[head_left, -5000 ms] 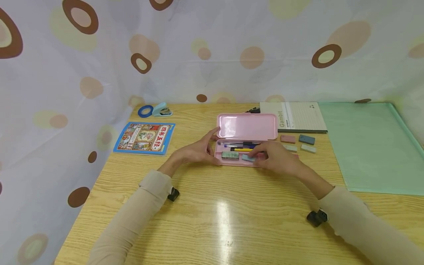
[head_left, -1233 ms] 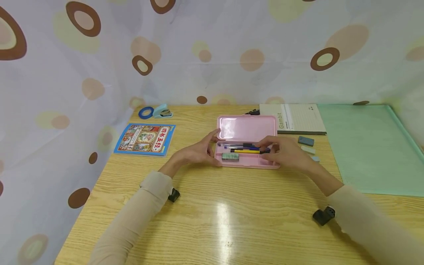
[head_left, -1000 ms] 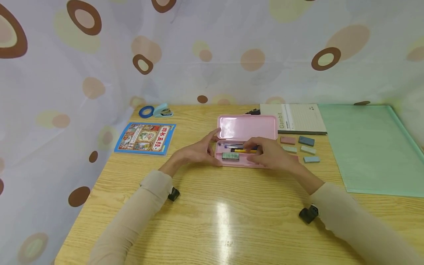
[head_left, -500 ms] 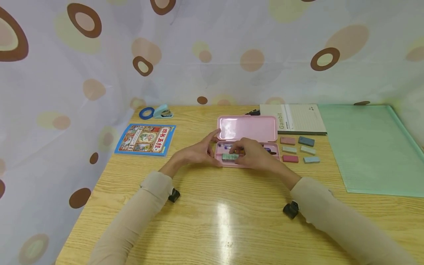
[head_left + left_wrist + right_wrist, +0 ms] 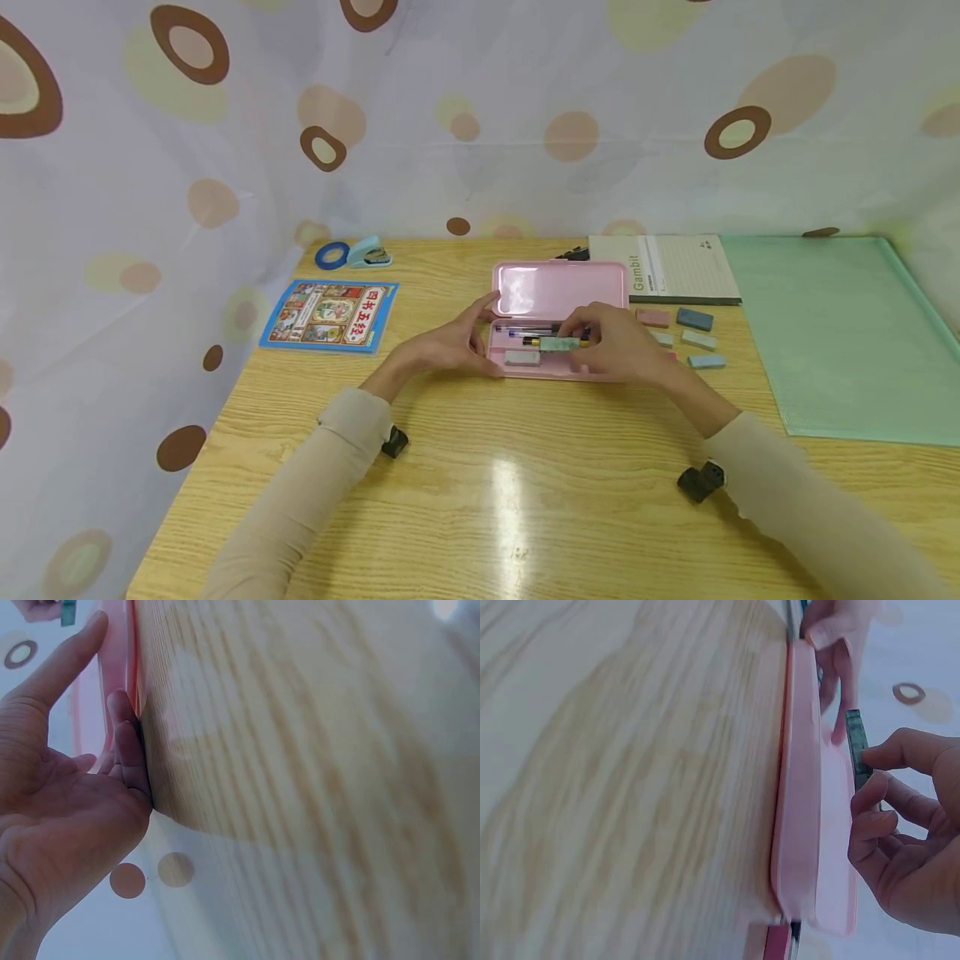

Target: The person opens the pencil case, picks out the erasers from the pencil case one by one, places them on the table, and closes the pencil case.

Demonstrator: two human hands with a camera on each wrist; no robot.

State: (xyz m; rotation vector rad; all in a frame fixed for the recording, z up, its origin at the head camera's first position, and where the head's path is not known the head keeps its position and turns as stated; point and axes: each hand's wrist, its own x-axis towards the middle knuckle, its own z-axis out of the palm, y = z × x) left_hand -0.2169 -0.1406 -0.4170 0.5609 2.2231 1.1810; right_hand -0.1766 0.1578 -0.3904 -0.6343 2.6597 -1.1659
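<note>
A pink pencil case (image 5: 561, 289) stands on the table with its lid raised. My left hand (image 5: 442, 346) holds its left end, the thumb at the front corner and a finger by the lid hinge. My right hand (image 5: 622, 346) pinches a green patterned eraser (image 5: 557, 343) between thumb and fingers, raised over the case; the right wrist view shows this eraser (image 5: 857, 742) edge-on. A whitish eraser (image 5: 522, 358) lies in the front left compartment. Behind it are several pens (image 5: 529, 331), partly hidden by the right hand and the eraser.
Right of the case lie several erasers, among them a brick-red one (image 5: 652, 317), a dark blue one (image 5: 694, 318) and a light blue one (image 5: 707, 362). A notebook (image 5: 690, 271) and green mesh pouch (image 5: 847, 333) lie beyond; left are a booklet (image 5: 330, 315), stapler (image 5: 369, 252) and blue tape (image 5: 331, 255).
The light blue eraser has gone from the case to the table at right. My right hand then reached left, lifted the green eraser and moved right, uncovering the whitish one. The left hand stays put.
</note>
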